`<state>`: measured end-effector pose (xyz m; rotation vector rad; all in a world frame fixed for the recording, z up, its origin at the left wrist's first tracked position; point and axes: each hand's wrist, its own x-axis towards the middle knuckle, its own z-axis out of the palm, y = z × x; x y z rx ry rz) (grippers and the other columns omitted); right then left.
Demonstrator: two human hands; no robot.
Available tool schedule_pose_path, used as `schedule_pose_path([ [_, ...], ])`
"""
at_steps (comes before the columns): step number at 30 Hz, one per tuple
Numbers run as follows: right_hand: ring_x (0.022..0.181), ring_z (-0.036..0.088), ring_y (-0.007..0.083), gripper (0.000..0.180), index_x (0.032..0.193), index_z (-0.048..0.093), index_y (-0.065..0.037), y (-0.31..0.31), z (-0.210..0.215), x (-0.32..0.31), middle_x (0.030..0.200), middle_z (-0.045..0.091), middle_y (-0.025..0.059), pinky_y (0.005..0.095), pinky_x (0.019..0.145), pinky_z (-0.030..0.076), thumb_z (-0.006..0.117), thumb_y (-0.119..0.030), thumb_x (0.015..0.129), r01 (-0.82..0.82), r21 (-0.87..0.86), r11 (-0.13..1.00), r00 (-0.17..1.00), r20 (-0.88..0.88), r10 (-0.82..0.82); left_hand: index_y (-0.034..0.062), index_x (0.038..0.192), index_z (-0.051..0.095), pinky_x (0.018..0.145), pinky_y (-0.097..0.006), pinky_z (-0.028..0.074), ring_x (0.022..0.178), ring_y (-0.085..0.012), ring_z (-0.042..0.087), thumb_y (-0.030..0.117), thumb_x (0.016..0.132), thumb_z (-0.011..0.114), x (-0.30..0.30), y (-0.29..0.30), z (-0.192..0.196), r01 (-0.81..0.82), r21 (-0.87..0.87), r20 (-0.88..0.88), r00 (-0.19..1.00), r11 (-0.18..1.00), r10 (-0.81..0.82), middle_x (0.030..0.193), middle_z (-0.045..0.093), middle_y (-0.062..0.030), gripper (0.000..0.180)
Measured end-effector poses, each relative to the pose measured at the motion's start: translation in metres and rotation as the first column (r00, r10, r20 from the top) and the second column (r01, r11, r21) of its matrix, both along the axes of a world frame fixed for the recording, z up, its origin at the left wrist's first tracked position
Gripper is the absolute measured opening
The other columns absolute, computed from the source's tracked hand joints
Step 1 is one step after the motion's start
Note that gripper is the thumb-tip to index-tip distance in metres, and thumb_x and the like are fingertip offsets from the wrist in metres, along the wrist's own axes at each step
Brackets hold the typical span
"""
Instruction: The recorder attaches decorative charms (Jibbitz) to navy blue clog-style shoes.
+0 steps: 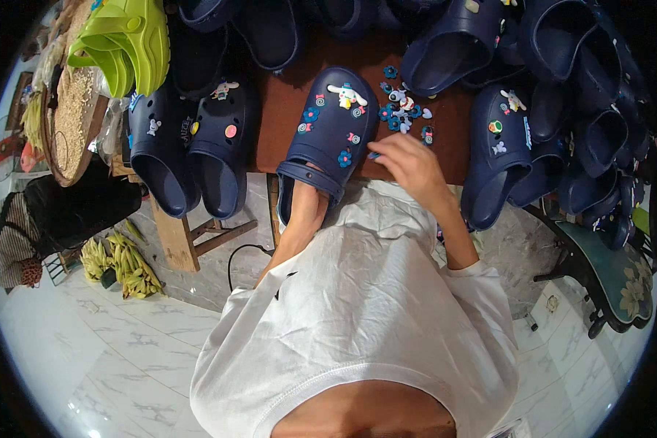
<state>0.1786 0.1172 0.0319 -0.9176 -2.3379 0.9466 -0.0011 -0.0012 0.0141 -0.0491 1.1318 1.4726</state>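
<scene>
A navy clog [330,120] lies on the brown table with its toe pointing away from me. Small charms sit on its upper: a white long-eared figure, blue flowers and pink bows with swirls. My left hand [310,198] reaches into the clog through the heel opening, under the strap; its fingers are hidden inside. Beside the clog's right edge, my right hand [410,162] has thumb and fingertips pinched together on a small blue charm [374,155], mostly covered. Just beyond that hand lies a little pile of loose charms [401,109], with blue flowers and white pieces.
Decorated navy clogs [225,146] stand to the left, another [496,150] to the right, and several more crowd the far and right edges. Lime-green clogs [120,47] are at far left, near a round tray of grain [69,124]. A stool [606,274] stands at right.
</scene>
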Motion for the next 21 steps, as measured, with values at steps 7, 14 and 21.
schedule_pose_path([
  [7, 0.085, 0.063, 0.0274, 0.027, 0.109, 0.064, -0.005, -0.005, 0.001, -0.029, 0.090, 0.063, 0.0111, 0.0347, 0.076, 0.049, 0.067, -0.008, 0.082, -0.031, -0.108, 0.994, 0.993, -0.116, 0.018, 0.0017, 0.136, 0.041, 0.104, -0.037, 0.041, 0.120, -0.0212, 0.053, 0.032, 0.098, 0.050, 0.002, 0.001, 0.003, 0.058, 0.065, -0.053, 0.997, 0.996, -0.055, 0.133, 0.053, -0.0092, 0.049],
  [14, 0.081, 0.065, 0.0218, 0.015, 0.093, 0.071, -0.004, -0.003, -0.014, -0.030, 0.088, 0.067, 0.0087, 0.0311, 0.071, 0.051, 0.070, -0.003, 0.079, 0.020, -0.171, 0.985, 0.978, -0.202, -0.055, 0.0019, 0.136, 0.041, 0.105, -0.036, 0.040, 0.121, -0.0208, 0.051, 0.032, 0.099, 0.048, 0.003, 0.000, 0.001, 0.044, 0.066, -0.048, 0.998, 0.997, -0.041, 0.134, 0.052, -0.0090, 0.048],
  [21, 0.080, 0.066, 0.0190, 0.014, 0.089, 0.072, -0.004, -0.004, -0.005, -0.035, 0.087, 0.068, 0.0068, 0.0297, 0.071, 0.052, 0.070, 0.000, 0.076, 0.109, -0.242, 0.964, 0.975, -0.162, -0.151, 0.0020, 0.137, 0.041, 0.106, -0.037, 0.038, 0.123, -0.0213, 0.050, 0.033, 0.099, 0.049, 0.003, -0.001, 0.001, 0.045, 0.048, -0.047, 0.998, 0.998, -0.043, 0.135, 0.052, -0.0088, 0.050],
])
